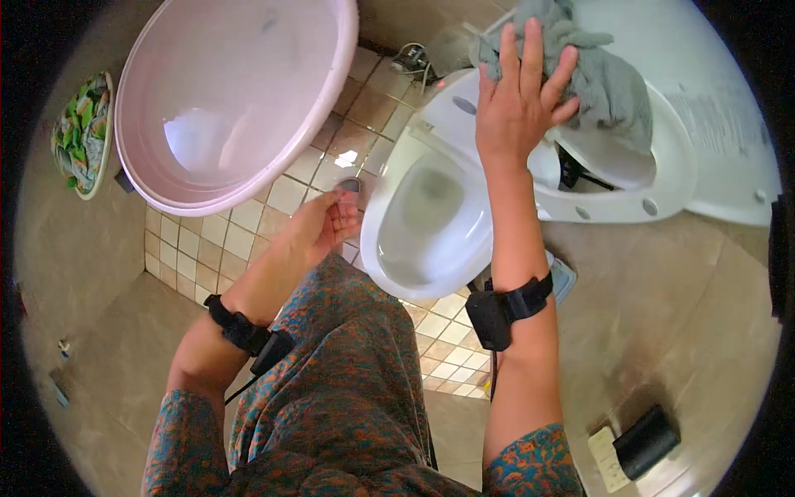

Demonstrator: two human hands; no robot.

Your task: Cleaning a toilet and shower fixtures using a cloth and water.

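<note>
My right hand [525,99] lies with its fingers spread against a grey-green cloth [605,93] at the upper right. The cloth hangs over the raised toilet seat [674,143]; whether the fingers grip it I cannot tell. Below my right forearm the white toilet bowl [428,217] shows its inside, with water at the bottom. My left hand [326,223] hangs to the left of the bowl, palm partly up, fingers loosely bent, holding nothing. Up and left of it is a large pink plastic basin [242,105], which shows bright reflections inside.
A small basin [107,140] with green patterned cloth stands at the far left. The floor has beige and brown tiles [289,192] with a wet shine. A black object with a cord [411,59] lies behind the toilet. A black box [647,442] sits at a wall socket plate [607,460].
</note>
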